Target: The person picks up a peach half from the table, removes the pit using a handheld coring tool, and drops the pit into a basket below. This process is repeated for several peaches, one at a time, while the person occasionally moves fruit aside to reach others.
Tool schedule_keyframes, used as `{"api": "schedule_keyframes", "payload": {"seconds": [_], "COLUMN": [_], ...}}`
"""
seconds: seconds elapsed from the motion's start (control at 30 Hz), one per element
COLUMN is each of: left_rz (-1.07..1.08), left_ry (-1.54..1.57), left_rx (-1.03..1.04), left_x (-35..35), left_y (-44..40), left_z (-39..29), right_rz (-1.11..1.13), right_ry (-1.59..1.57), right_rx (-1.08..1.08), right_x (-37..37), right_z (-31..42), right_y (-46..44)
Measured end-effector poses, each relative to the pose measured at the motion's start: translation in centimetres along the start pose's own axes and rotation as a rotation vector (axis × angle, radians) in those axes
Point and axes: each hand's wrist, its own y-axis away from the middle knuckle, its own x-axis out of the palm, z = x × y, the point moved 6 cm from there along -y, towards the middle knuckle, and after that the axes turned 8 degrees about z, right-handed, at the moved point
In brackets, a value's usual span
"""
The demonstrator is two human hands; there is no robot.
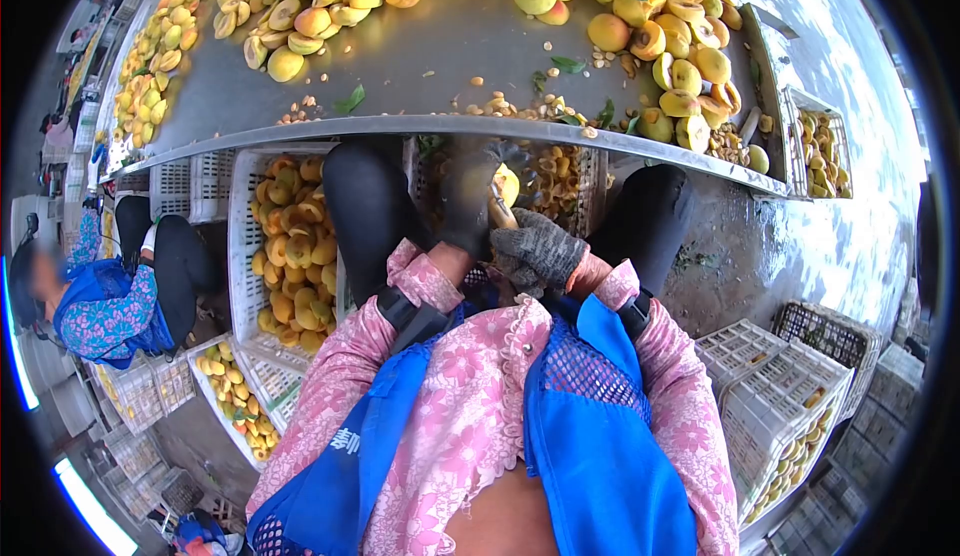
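1. Left hand (468,194), in a dark glove and kinda blurry, has its grip around a round yellow fruit (509,185), just past the table's near edge.
2. Right hand (540,247), in a grey knit glove, has its grip clenched on a slim tool with a tan handle (503,217), and the tool's metal end is right up against the fruit. Can't tell how deep.
3. Tight spot, tbh: black-trousered knees on both sides, and the long grey metal table (400,86) across the front, loaded with yellow-orange fruit halves (685,76), loose pits and green leaves.
4. Below the hands there's a pale plastic crate (593,188) of brownish bits, partly hidden.
5. White crate full of halves (240,246) beside the left knee, stacked white crates (765,366) off to the right.
6. Co-worker (110,301) in blue sits over on the left.
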Motion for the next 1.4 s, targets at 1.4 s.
{"api": "schedule_keyframes", "payload": {"seconds": [1.4], "left_rz": [0.042], "left_ry": [-0.702], "left_rx": [0.259], "left_x": [-5.4], "left_y": [-13.2], "left_z": [-14.5], "right_rz": [-0.303], "right_ry": [0.756], "right_rx": [0.003], "right_x": [-6.6], "right_z": [-4.9], "right_y": [-2.1]}}
